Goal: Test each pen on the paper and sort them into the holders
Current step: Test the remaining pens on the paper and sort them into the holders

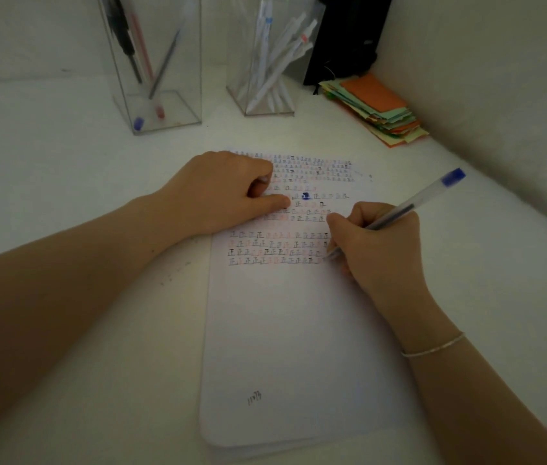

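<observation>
At centre right, the right grip (376,243) pinches the pen (409,204), likely light, stiff and smooth, low on its barrel, tip on the paper (299,330); the left grip (228,193), fingers curled, steadies the sheet.

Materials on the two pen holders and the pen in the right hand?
Left holder and right holder: clear rigid plastic, likely acrylic, possibly glass; glossy, and the contents show through the walls. Pen: clear plastic barrel with the dark ink tube visible inside, and an opaque blue end cap.
</observation>
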